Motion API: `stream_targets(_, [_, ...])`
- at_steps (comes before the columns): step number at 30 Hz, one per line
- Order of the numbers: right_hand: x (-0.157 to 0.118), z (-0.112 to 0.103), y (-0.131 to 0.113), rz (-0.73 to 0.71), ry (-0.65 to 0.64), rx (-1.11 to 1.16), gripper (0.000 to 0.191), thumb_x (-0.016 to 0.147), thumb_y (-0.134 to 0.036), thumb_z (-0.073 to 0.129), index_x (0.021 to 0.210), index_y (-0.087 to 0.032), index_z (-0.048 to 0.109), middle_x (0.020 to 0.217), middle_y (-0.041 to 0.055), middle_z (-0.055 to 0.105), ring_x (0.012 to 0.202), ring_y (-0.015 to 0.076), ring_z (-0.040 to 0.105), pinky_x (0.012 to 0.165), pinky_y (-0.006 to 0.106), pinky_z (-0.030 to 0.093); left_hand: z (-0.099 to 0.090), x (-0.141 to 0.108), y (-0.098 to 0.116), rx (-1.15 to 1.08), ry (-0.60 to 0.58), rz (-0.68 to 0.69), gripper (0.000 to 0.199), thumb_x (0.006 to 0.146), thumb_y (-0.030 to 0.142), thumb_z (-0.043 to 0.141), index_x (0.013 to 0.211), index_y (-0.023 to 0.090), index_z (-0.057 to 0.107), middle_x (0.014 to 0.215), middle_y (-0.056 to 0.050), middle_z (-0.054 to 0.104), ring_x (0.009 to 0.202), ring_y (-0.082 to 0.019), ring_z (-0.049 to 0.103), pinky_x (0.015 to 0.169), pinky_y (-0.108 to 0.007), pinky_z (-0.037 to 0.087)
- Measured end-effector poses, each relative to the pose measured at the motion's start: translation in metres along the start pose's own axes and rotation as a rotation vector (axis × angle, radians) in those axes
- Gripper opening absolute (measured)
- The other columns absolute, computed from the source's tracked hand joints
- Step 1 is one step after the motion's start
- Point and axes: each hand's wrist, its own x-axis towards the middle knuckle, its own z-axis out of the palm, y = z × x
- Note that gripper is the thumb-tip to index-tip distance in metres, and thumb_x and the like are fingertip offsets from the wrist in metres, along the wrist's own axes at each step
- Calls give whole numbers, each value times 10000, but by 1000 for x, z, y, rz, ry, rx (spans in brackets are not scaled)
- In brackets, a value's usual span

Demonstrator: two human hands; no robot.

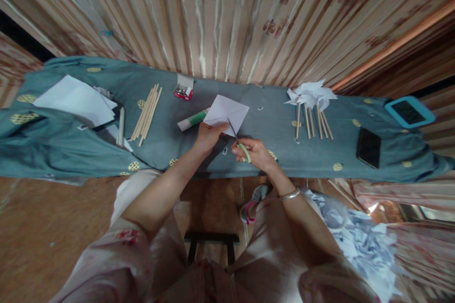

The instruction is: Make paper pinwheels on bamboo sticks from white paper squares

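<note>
A person's two bare hands work over a cloth-covered counter (273,120). The left hand (209,136) pinches the near left edge of a white paper square (225,110), which sits mid-counter. The right hand (255,152) grips green-handled scissors (243,152), their blades at the paper's near right edge and pointing toward its middle. Just left of the square, partly covered by it, lies a white and green tube (194,120). Beyond is a small red box (184,90) of metal pieces. Farther left lie wooden sticks (147,113) and white sheets (76,100). To the right, white paper pinwheels (311,94) on sticks lie together, then a dark phone (368,147) and, at far right, a blue-framed device (410,111).
</note>
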Motion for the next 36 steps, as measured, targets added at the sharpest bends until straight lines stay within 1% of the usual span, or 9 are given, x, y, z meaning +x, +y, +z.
stream_targets(11, [0,1,0,8,20,11,458,517,-529,862,710,-172,649,519,-64,567,484,70,545,491,197,451,1,-2,1,-36,2,8,243,511,258,804,666,136,661,655,-10,673,586,-154,589,550,-263,489])
stream_targets(16, [0,2,3,31,47,-1,496,491,-519,873,771,-177,649,558,-59,591,516,95,572,537,231,482,1,0,2,-24,14,2,235,510,259,802,657,136,667,654,-20,674,607,-163,605,567,-266,479])
stream_targets(22, [-5,-1,6,-95,56,-278,449,655,-581,765,831,-179,668,550,-61,556,500,91,495,487,215,378,-5,7,10,-70,47,17,284,488,268,818,706,138,689,699,-18,699,633,-158,625,591,-263,490])
stream_targets(24, [-6,-6,7,-162,120,-421,419,707,-573,728,846,-182,672,519,-73,499,477,84,432,469,214,328,-8,9,13,-90,55,21,285,486,265,823,708,143,692,721,-25,710,656,-164,641,597,-261,496])
stream_targets(26, [-7,-12,7,-203,214,-563,410,745,-552,700,913,-180,680,534,-64,514,481,94,431,482,224,333,-10,9,16,-106,56,18,284,484,252,826,713,144,697,736,-32,717,670,-170,652,604,-264,503])
stream_targets(28, [-8,-18,6,-220,312,-691,441,769,-534,676,1030,-178,674,608,-30,599,523,123,508,528,241,388,-10,9,17,-99,63,2,277,486,236,825,715,141,702,730,-32,718,664,-171,653,610,-268,510])
stream_targets(31, [-11,-27,3,-222,447,-875,491,806,-497,636,1176,-174,634,806,52,709,704,196,652,660,283,473,-9,8,17,-67,82,-20,247,493,222,822,693,139,703,682,-18,706,618,-160,635,589,-266,509])
stream_targets(33, [-12,-32,3,-211,522,-989,516,825,-470,617,1238,-162,601,922,97,731,827,239,687,739,312,496,-8,7,15,-51,85,-21,219,497,209,820,666,142,698,660,-12,701,601,-156,625,569,-258,501])
stream_targets(36, [-14,-41,6,-167,605,-1137,559,848,-423,592,1322,-132,533,984,133,728,891,273,692,779,340,506,-7,7,12,-39,73,-22,213,497,205,821,661,146,699,673,-21,710,612,-163,628,561,-258,499])
